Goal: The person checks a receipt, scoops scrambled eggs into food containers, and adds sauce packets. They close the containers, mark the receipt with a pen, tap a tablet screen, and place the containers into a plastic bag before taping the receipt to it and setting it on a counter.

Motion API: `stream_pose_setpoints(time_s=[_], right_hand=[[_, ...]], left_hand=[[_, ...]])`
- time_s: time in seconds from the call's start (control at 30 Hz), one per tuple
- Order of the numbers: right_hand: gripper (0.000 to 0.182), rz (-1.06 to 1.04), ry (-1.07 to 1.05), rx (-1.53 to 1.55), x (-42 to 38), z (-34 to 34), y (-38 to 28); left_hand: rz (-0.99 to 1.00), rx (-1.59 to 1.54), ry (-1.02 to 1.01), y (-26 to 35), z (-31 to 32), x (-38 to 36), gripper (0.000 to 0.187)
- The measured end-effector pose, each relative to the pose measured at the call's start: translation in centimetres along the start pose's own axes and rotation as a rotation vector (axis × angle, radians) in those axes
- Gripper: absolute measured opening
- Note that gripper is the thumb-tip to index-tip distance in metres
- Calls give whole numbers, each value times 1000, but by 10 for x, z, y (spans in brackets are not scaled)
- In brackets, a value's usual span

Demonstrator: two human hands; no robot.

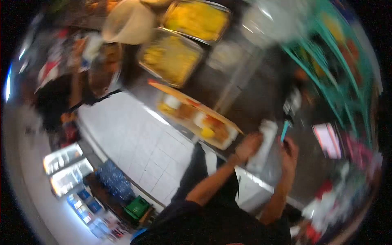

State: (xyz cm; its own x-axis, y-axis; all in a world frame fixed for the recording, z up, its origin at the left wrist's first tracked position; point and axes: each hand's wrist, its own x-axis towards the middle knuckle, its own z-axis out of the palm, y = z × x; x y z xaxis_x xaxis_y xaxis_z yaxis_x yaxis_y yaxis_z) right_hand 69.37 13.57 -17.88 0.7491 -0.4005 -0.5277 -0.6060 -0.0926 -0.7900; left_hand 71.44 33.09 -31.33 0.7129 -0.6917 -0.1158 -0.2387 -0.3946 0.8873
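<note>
My left hand (250, 148) is curled against a long white plastic bag or sleeve (267, 136) near the table's front edge; its fingertips are blurred. To its right, my right hand (289, 154) is closed around a thin teal-handled tool (284, 130), which points away from me. Whether that tool has a blade is lost in the blur. Just left of my left hand lies an open long food box (220, 143) holding white, yellow and brown food in portions, with its lid edge raised along the far side.
Two metal trays of yellow food (171, 57) (198, 20) stand farther back, beside a large beige container (128, 24). A teal rack (326, 61) is at right, near a pink-and-white packet (327, 141). Another person (57, 98) is at far left. White tiled floor (134, 139) lies below.
</note>
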Motion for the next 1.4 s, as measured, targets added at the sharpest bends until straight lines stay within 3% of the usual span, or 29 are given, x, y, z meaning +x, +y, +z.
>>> stream_pose_setpoints(time_s=[0.07,0.1,0.13,0.2,0.33,0.47,0.53,0.8,0.87,0.93,1.0,1.07,1.13,1.2,1.33,1.4], right_hand=[[23,-13,302,437,-56,3,65],[25,3,336,608,-72,8,99],[23,90,337,535,-83,10,126],[19,125,500,640,-101,37,128],[14,161,637,562,-119,71,142],[13,109,671,452,-97,91,125],[14,-185,708,87,-77,101,130],[14,-268,658,95,-49,125,124],[15,-248,818,20,-45,118,125],[15,-273,809,42,-44,120,124],[12,-284,572,121,-43,123,119],[10,-305,646,164,-37,122,122],[8,-242,740,179,-33,123,118],[9,-220,627,124,-43,119,110],[12,-81,780,333,-50,113,125],[14,-364,719,41,-47,113,134]], left_hand=[[105,377,-16,0,3,6,41],[250,366,31,-10,7,5,34],[284,382,64,-6,4,10,29],[287,435,42,-14,10,11,49],[236,439,-58,2,-10,7,63],[254,498,-284,5,-25,8,79],[265,511,-267,5,-23,8,83],[220,526,-304,3,-25,10,97],[207,470,-302,5,-25,10,100],[225,465,-282,2,-24,9,100],[201,509,-324,-1,-25,10,102],[196,485,-310,3,-25,11,103],[194,463,-301,4,-25,11,103],[220,446,-294,3,-27,10,98],[206,447,-271,5,-25,9,105],[188,461,-308,8,-27,10,105]])
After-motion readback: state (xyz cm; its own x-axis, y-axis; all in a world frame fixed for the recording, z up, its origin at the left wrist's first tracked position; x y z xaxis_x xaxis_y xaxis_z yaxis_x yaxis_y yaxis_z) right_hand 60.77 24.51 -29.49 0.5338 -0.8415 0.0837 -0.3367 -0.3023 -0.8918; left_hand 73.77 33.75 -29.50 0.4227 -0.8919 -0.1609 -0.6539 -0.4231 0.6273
